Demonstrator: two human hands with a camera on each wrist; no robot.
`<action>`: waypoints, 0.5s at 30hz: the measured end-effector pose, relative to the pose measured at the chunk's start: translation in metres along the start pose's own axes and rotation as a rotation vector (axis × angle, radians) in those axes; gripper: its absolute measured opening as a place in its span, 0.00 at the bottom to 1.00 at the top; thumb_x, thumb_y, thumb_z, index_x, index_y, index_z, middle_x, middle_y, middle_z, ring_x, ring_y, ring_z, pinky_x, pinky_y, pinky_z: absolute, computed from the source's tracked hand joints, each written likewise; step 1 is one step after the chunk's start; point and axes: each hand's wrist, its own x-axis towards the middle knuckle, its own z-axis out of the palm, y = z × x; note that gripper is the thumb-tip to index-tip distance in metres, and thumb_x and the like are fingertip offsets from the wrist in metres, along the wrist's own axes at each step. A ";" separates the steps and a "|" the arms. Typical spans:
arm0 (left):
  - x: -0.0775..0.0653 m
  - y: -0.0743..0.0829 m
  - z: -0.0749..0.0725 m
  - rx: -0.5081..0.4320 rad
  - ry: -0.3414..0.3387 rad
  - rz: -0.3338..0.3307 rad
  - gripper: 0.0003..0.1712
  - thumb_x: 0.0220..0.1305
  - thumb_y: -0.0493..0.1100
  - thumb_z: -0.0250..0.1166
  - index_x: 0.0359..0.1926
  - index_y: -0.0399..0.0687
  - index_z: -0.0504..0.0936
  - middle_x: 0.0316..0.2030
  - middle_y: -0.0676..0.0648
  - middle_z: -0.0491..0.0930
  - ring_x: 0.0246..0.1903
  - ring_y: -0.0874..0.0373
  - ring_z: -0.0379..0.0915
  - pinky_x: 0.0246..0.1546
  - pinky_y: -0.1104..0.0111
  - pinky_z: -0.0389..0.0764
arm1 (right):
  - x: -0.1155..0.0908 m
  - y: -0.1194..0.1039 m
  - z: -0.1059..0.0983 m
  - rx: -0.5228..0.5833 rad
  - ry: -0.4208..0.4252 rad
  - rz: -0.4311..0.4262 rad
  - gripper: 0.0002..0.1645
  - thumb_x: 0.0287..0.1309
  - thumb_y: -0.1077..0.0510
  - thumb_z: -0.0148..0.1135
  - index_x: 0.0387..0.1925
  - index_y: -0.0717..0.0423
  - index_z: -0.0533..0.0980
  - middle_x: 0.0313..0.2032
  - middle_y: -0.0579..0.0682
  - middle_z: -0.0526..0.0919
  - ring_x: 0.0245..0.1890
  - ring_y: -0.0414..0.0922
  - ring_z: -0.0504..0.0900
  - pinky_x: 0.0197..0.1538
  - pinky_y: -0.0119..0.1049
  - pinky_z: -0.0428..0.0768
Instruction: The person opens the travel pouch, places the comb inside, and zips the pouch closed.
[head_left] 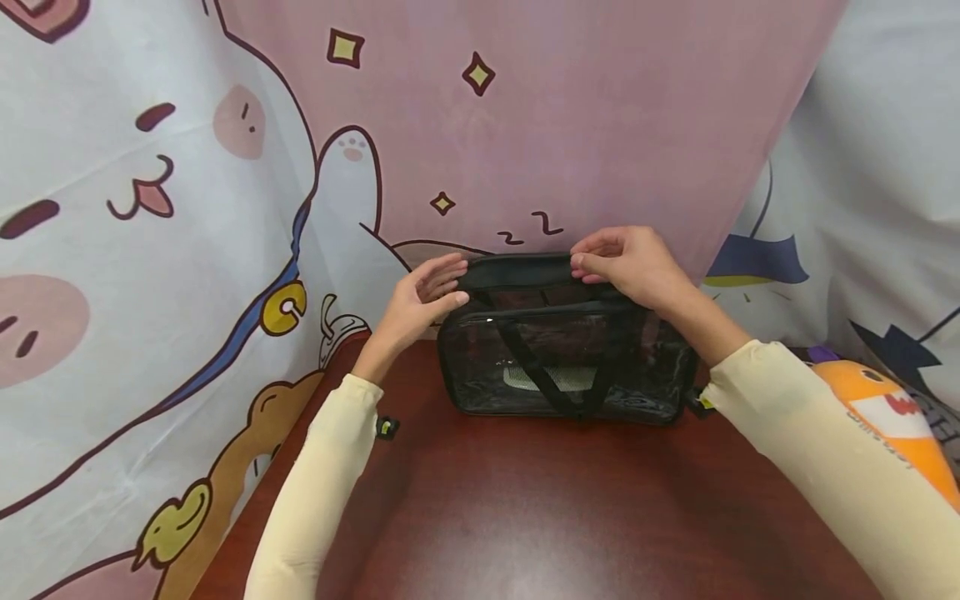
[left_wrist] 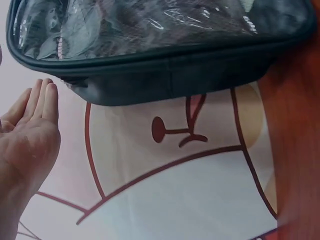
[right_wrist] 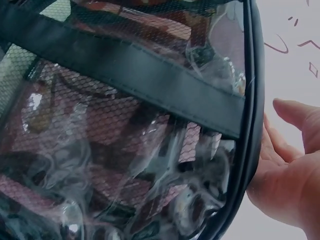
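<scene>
A clear bag [head_left: 480,367] with black trim and a black strap [head_left: 536,367] stands upright on the table, and a pale object [head_left: 555,378] shows through its front. Its black top panel [head_left: 517,272] rises between the two hands. My left hand [head_left: 420,296] is beside the panel's left end, thumb and fingers apart; in the left wrist view this hand [left_wrist: 32,130] has straight fingers and a gap from the bag. At the panel's right end is my right hand [head_left: 626,262], fingers loosely bent. In the right wrist view, the bag's rim [right_wrist: 252,115] partly hides that hand [right_wrist: 287,165].
The bag rests on a reddish-brown table [head_left: 540,500] close to a printed cloth backdrop [head_left: 585,133]. An orange toy [head_left: 885,408] with a white mouth area sits at the right, partly behind the right sleeve [head_left: 817,442]. More printed cloth [head_left: 150,250] hangs at the left.
</scene>
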 end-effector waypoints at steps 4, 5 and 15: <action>-0.025 -0.004 -0.006 0.026 0.038 0.002 0.36 0.73 0.40 0.69 0.78 0.54 0.69 0.75 0.41 0.72 0.75 0.49 0.70 0.77 0.52 0.69 | -0.001 -0.004 0.008 0.050 0.060 -0.057 0.19 0.73 0.51 0.67 0.52 0.64 0.85 0.46 0.60 0.92 0.39 0.40 0.93 0.44 0.34 0.90; -0.031 -0.006 -0.007 0.031 0.051 0.003 0.36 0.73 0.40 0.69 0.78 0.53 0.69 0.75 0.41 0.72 0.75 0.48 0.69 0.77 0.50 0.69 | -0.002 -0.005 0.010 0.065 0.075 -0.072 0.19 0.73 0.52 0.67 0.51 0.65 0.85 0.45 0.60 0.92 0.38 0.39 0.93 0.44 0.35 0.90; -0.061 -0.032 0.010 0.065 0.248 0.004 0.38 0.61 0.36 0.79 0.70 0.45 0.73 0.64 0.43 0.79 0.66 0.40 0.76 0.67 0.45 0.78 | -0.007 -0.010 0.027 0.044 0.135 -0.140 0.17 0.73 0.49 0.66 0.50 0.59 0.85 0.43 0.56 0.92 0.37 0.35 0.90 0.44 0.33 0.88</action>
